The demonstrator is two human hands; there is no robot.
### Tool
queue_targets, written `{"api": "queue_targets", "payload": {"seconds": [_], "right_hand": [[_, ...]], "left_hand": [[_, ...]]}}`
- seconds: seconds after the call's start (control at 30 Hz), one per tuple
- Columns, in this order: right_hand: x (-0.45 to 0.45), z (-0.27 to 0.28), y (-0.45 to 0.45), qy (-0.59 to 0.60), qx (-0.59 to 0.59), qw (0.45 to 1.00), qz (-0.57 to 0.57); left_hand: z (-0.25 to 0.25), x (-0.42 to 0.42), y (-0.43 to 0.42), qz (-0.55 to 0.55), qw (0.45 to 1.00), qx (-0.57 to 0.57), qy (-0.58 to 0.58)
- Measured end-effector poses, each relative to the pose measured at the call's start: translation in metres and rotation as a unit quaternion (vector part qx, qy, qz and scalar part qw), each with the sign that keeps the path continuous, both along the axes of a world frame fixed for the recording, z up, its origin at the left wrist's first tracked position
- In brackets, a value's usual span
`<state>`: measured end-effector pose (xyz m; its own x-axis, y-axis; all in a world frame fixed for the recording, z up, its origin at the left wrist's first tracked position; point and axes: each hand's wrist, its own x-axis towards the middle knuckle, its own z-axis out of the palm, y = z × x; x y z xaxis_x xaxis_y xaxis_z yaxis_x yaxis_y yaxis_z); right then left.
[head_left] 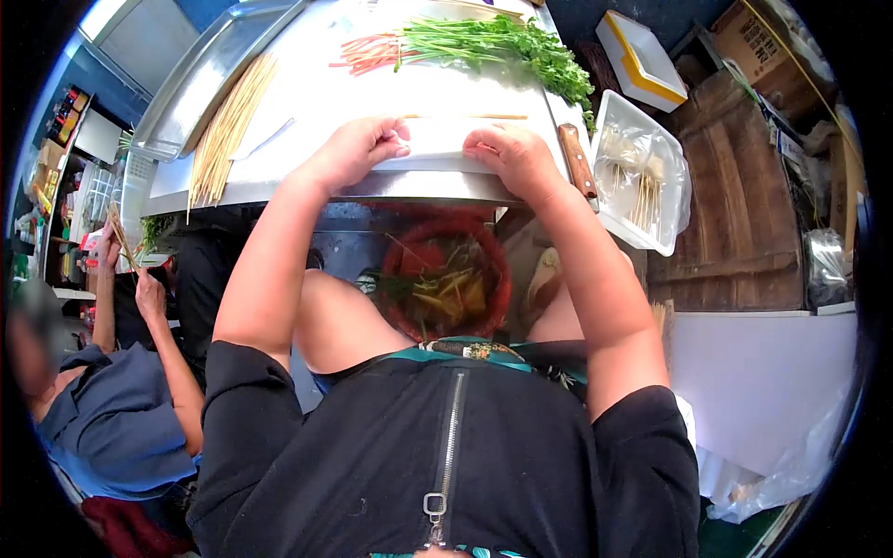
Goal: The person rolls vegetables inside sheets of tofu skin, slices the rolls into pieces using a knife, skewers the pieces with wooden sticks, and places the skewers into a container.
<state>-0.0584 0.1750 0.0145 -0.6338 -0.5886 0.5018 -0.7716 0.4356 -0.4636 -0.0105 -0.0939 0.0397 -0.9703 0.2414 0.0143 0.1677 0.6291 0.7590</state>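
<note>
My left hand (365, 149) and my right hand (507, 156) are over the front edge of the bright white table (326, 102), a gap between them. Both have curled fingers, and what they pinch, if anything, is too washed out to make out. A thin stick (465, 116) lies just beyond them. To the left is a pile of wooden skewers (233, 121), with a pale thin blade-like item (265, 139) beside it. Green herbs (484, 39) and pinkish strips (367, 53) lie at the back. A wooden-handled knife (577, 160) rests right of my right hand.
A metal tray (200, 84) stands at the left. At the right are a white bin (662, 200) with skewers and plastic, and a white-yellow box (642, 60). A red basket (498, 307) sits below the table. A co-worker (121, 418) holds sticks at the far left.
</note>
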Motion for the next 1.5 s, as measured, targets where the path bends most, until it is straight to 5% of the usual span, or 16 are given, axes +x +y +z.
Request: {"api": "queue_targets", "payload": {"seconds": [0.13, 0.2, 0.3, 0.57, 0.83, 1.0, 1.1, 1.13, 1.2, 1.23, 1.33, 1.5], "right_hand": [[0.004, -0.003, 0.001, 0.127, 0.075, 0.989, -0.009], [0.010, -0.005, 0.004, 0.156, 0.132, 0.978, -0.025], [0.027, -0.009, 0.004, 0.178, 0.191, 0.964, -0.057], [0.019, -0.002, -0.011, 0.037, 0.301, 0.942, -0.143], [-0.053, -0.005, -0.022, 0.002, 0.291, 0.941, -0.175], [-0.083, 0.000, -0.031, 0.162, 0.257, 0.920, -0.246], [-0.086, 0.011, -0.032, 0.261, 0.336, 0.895, -0.137], [-0.086, 0.003, -0.024, 0.321, 0.239, 0.914, -0.071], [-0.078, -0.009, -0.018, 0.247, 0.172, 0.952, -0.063], [-0.070, -0.006, -0.014, 0.250, 0.172, 0.951, -0.063], [-0.045, 0.001, 0.002, 0.233, 0.203, 0.949, -0.070], [-0.028, 0.010, 0.010, 0.147, 0.310, 0.938, -0.038]], "left_hand": [[-0.008, -0.003, -0.004, -0.064, 0.977, -0.115, 0.170], [-0.008, 0.002, -0.001, -0.096, 0.904, -0.292, 0.297], [-0.018, 0.031, 0.020, -0.018, 0.902, -0.341, 0.263], [-0.039, 0.025, 0.019, 0.033, 0.905, -0.359, 0.227], [-0.029, -0.040, 0.000, 0.032, 0.914, -0.377, 0.143], [-0.036, -0.077, -0.005, 0.110, 0.924, -0.314, 0.190], [-0.034, -0.080, 0.003, 0.203, 0.869, -0.316, 0.322], [-0.032, -0.079, 0.004, 0.203, 0.868, -0.315, 0.325], [-0.032, -0.076, 0.007, 0.113, 0.912, -0.309, 0.244], [-0.035, -0.071, 0.004, 0.102, 0.873, -0.296, 0.374], [-0.030, -0.039, 0.002, 0.073, 0.912, -0.295, 0.274], [-0.027, -0.006, 0.017, 0.044, 0.896, -0.335, 0.289]]}}
